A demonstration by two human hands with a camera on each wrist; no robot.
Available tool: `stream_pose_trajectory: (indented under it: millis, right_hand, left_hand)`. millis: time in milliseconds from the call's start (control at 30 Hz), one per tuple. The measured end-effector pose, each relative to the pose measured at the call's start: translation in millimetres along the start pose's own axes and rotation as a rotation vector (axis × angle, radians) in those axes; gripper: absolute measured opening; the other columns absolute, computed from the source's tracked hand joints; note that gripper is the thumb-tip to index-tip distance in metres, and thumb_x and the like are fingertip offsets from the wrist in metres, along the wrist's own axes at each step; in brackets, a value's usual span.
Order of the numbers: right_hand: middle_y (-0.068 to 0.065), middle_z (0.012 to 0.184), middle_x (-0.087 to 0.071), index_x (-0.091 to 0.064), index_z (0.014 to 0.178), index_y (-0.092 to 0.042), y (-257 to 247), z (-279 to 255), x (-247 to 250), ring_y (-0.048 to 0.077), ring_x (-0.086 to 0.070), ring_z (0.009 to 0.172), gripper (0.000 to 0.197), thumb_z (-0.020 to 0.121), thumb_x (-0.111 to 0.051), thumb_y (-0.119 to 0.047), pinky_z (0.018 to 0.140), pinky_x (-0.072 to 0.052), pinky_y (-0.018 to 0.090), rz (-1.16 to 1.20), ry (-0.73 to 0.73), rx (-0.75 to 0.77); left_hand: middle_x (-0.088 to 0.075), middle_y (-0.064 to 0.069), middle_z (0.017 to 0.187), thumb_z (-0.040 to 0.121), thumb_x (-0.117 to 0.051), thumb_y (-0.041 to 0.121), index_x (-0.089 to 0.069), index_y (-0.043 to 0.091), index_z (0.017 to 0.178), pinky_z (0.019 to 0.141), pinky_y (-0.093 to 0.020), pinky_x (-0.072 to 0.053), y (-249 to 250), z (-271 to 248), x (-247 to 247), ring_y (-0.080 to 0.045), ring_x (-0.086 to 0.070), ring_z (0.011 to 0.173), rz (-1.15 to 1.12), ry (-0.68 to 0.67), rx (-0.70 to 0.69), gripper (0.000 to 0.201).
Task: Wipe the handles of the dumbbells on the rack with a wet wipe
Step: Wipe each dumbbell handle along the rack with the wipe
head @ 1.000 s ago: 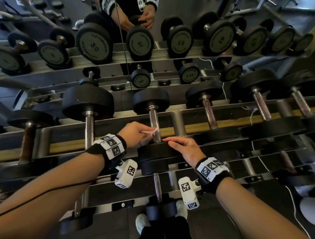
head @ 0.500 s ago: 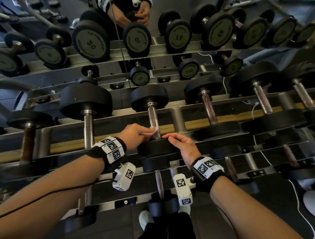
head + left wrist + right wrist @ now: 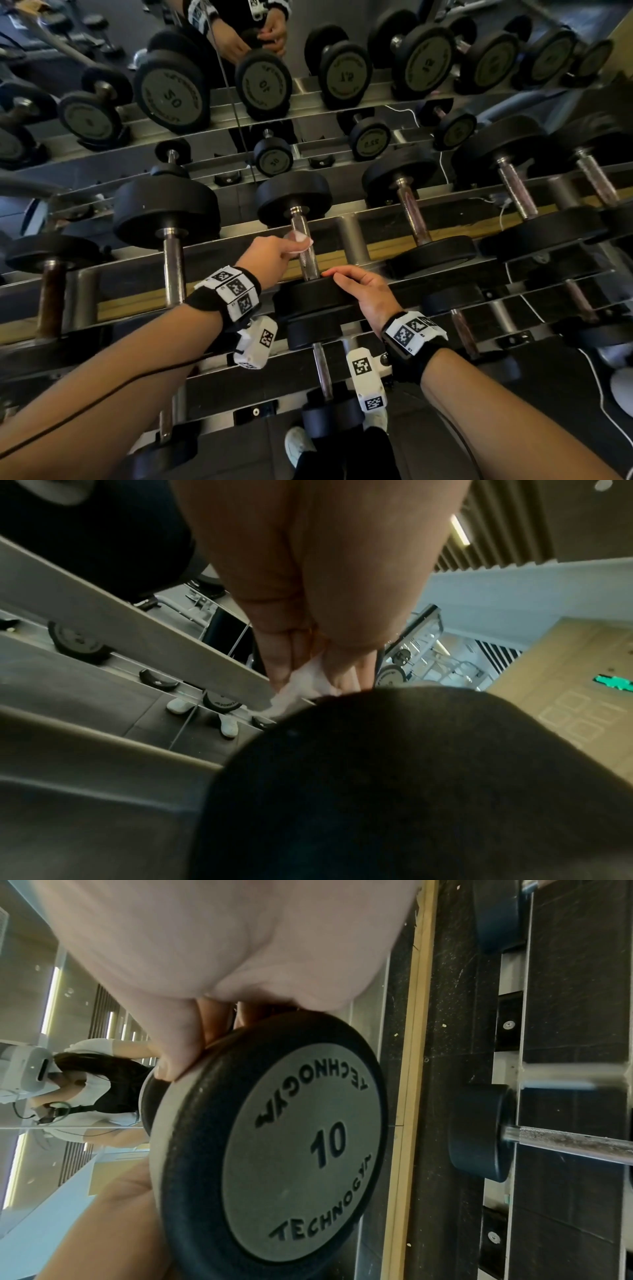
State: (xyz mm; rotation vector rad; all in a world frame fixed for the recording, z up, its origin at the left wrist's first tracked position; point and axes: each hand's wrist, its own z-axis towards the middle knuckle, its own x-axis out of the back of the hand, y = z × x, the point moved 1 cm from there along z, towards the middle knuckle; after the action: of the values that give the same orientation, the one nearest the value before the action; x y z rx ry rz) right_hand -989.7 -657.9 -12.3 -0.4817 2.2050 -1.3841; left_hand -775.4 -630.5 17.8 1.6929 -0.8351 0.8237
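A black dumbbell marked 10 (image 3: 291,1137) lies on the rack's middle tier, with its steel handle (image 3: 308,260) pointing away from me. My left hand (image 3: 274,257) pinches a white wet wipe (image 3: 301,241) against the upper part of that handle, near the far head (image 3: 294,195). In the left wrist view the wipe (image 3: 301,685) shows between the fingertips, behind the near head. My right hand (image 3: 363,291) lies on the near head (image 3: 308,294). Its thumb and fingers hook over the rim (image 3: 192,1053).
More dumbbells lie on either side, one at the left (image 3: 168,212) and one at the right (image 3: 411,219). A lower tier holds another dumbbell (image 3: 322,370). A mirror behind the rack (image 3: 352,236) reflects the weights and my hands. A white cable (image 3: 442,164) hangs at the right.
My left hand has slid the wipe up the handle, away from the near head and toward the far one. My right hand has stayed on the near head.
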Motion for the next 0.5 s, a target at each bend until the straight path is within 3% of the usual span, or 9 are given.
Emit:
stream_pose_trajectory:
  millis: [100,200,267,333,400,500]
  right_hand:
    - [0.008,0.110,-0.071,-0.076,0.094,-0.029,1,0,0,0.034,-0.064,0.109,0.016,0.094,-0.062,-0.024,0.089,-0.056,0.047,-0.013,0.005,0.002]
    - [0.005,0.108,-0.072,-0.076,0.094,-0.030,0,0,1,0.031,-0.064,0.107,0.017,0.094,-0.061,-0.023,0.090,-0.056,0.047,-0.033,0.004,0.006]
    - [0.001,0.104,-0.073,-0.076,0.094,-0.030,-1,-1,2,0.028,-0.065,0.104,0.017,0.094,-0.061,-0.024,0.087,-0.058,0.045,-0.038,-0.009,0.006]
    - [-0.001,0.103,-0.072,-0.076,0.095,-0.031,-2,-2,3,0.028,-0.065,0.105,0.016,0.094,-0.060,-0.026,0.088,-0.058,0.046,-0.049,-0.018,0.000]
    - [-0.001,0.104,-0.072,-0.076,0.096,-0.031,-3,-2,4,0.029,-0.065,0.106,0.016,0.094,-0.060,-0.026,0.087,-0.058,0.046,-0.058,-0.026,-0.006]
    - [-0.001,0.103,-0.073,-0.076,0.095,-0.031,-3,-1,4,0.029,-0.065,0.105,0.017,0.094,-0.060,-0.025,0.087,-0.058,0.045,-0.070,-0.024,0.003]
  left_hand:
    - [-0.066,0.003,0.118,0.103,-0.046,0.022,-0.059,0.046,0.131,0.097,-0.028,-0.046,-9,-13,5,-0.015,-0.063,0.101,0.065,-0.184,-0.061,0.039]
    - [-0.066,0.019,0.098,0.099,-0.055,0.024,-0.065,0.047,0.120,0.089,-0.023,-0.046,-9,-16,10,0.002,-0.059,0.087,0.021,-0.289,-0.091,0.033]
    - [-0.068,0.022,0.096,0.096,-0.060,0.024,-0.067,0.051,0.110,0.082,-0.020,-0.047,-12,-10,20,0.002,-0.062,0.086,-0.174,-0.167,-0.013,0.031]
    - [-0.073,0.017,0.096,0.094,-0.063,0.025,-0.070,0.048,0.107,0.082,-0.023,-0.052,-19,-1,28,-0.004,-0.067,0.091,-0.386,0.053,0.106,0.028]
    - [-0.074,0.006,0.103,0.095,-0.062,0.022,-0.071,0.034,0.117,0.092,-0.035,-0.055,-24,11,26,-0.013,-0.069,0.100,-0.571,0.204,0.229,0.027]
    - [-0.070,-0.013,0.115,0.099,-0.055,0.008,-0.065,0.012,0.128,0.101,-0.048,-0.051,-15,23,6,-0.028,-0.066,0.110,-0.821,0.212,0.390,0.031]
